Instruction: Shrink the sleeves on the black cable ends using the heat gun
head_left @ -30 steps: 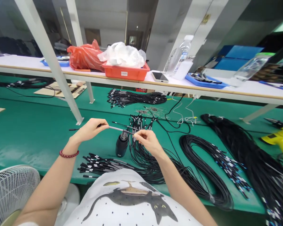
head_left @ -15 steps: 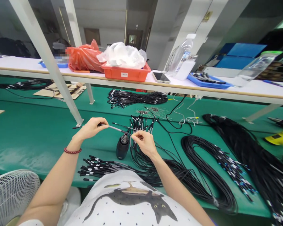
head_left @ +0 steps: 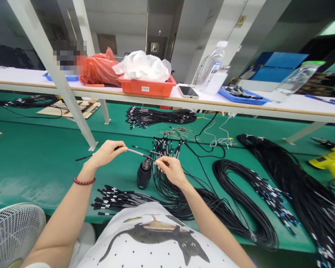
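My left hand [head_left: 106, 154] pinches a thin black cable with a grey sleeved end [head_left: 136, 152], its tail sticking out to the left. My right hand [head_left: 170, 169] pinches the same cable's tip just above a small black cylindrical tool [head_left: 144, 175] standing upright on the green table [head_left: 39, 156]. Behind my hands lies a bunch of black cables [head_left: 164, 147] with white-marked ends. Another bundle of finished cable ends [head_left: 114, 199] lies near my chest.
Coils of black cable [head_left: 240, 197] spread over the right side. A yellow tool [head_left: 331, 162] lies at the far right. A raised shelf holds an orange tray [head_left: 146, 87], a phone [head_left: 187, 91], a bottle [head_left: 212, 67] and a blue tray [head_left: 242, 95]. A white fan [head_left: 11, 230] stands lower left.
Both hands have stayed on the cable over the black tool; the cable's tail has slid a little further left and my right hand has shifted slightly left.
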Tool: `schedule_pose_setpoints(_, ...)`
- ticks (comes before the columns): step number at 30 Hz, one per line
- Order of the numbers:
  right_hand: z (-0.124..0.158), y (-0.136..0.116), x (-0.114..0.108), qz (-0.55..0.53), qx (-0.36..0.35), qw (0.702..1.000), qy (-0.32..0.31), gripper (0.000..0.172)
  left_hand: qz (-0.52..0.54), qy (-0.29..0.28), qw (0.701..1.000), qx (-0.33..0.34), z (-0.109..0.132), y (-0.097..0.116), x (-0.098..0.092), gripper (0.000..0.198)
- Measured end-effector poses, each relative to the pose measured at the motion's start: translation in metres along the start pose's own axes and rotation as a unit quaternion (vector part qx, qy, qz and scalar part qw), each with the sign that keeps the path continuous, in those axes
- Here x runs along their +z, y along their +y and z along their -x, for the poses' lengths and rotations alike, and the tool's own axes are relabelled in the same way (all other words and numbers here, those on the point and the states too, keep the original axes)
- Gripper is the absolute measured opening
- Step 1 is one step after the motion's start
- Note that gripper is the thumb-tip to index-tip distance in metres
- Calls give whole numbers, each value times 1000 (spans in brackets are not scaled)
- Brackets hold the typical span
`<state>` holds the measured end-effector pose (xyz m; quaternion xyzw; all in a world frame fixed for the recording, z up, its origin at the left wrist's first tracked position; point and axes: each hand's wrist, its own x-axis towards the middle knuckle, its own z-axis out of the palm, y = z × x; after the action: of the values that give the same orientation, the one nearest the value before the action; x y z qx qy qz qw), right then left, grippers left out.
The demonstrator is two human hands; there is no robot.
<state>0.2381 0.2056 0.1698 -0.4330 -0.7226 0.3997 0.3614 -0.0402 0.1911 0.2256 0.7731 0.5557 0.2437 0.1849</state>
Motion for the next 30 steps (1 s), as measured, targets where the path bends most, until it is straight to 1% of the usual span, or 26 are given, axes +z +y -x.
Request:
schedule_pose_setpoints(3, 4, -2, -6, -51, 9, 998, -37, 25, -2, -4, 1000, -2, 7, 10, -3, 39)
schedule_pose_setpoints(8, 16, -12, -15, -113, 28, 990, -84, 31, 7, -24, 1000, -8, 24, 23, -8, 39)
schedule_pose_setpoints(12, 28, -20, -19, -140, 45, 982, -119, 36, 26, -43, 999, -16, 37, 25, -7, 40)
schedule_pose_setpoints(16, 35, -24, -18, -145, 53, 980, -127, 36, 31, -45, 998, -13, 44, 22, -2, 42)
schedule_pose_setpoints(19, 35, -24, -16, -137, 44, 983, -113, 33, 30, -35, 999, -14, 45, 21, 0, 43)
schedule_pose_setpoints(22, 31, -21, -12, -103, 33, 991, -82, 27, 24, -17, 1000, -8, 42, 20, 0, 41)
schedule_pose_setpoints(27, 20, -13, -4, -33, 7, 999, -14, 23, -4, 21, 1000, 22, 27, 15, 0, 34)
schedule_pose_setpoints(30, 12, -9, -2, -5, -2, 1000, 16, 22, -4, 19, 999, 38, 16, 10, 0, 33)
